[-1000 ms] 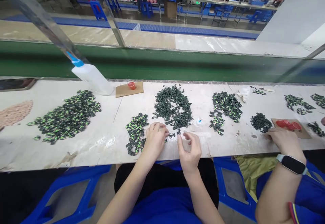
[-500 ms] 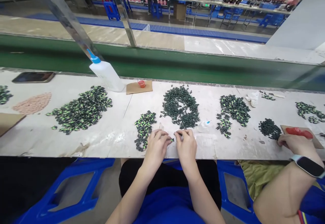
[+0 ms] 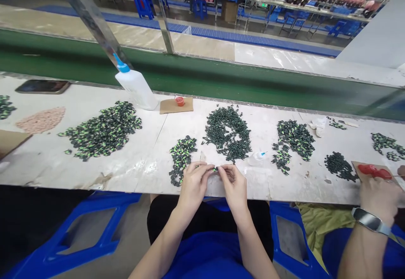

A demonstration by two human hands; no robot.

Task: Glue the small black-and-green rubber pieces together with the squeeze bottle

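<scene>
My left hand (image 3: 195, 182) and my right hand (image 3: 232, 182) meet at the fingertips over the table's near edge. Between them is a tiny black-and-green piece (image 3: 215, 169), pinched from both sides; its exact kind is too small to make out. Just left of my left hand lies a small heap of black-and-green pieces (image 3: 182, 152). Straight ahead of my hands is a ring-like heap of small dark pieces (image 3: 221, 127). A small clear bottle with a blue tip (image 3: 256, 157) lies right of my right hand.
A white squeeze bottle (image 3: 139, 89) stands behind a larger black-and-green heap (image 3: 103, 131). A red cup (image 3: 179, 101) rests on cardboard (image 3: 166, 106). Pale pink pieces (image 3: 41, 119) and a phone (image 3: 43, 86) lie at left. At right, a co-worker's hand (image 3: 378, 196) is near red lumps (image 3: 375, 171).
My right fingertips have come in to meet the left ones at the small piece. The co-worker's hand has moved right, onto the red lumps. The view has shifted slightly.
</scene>
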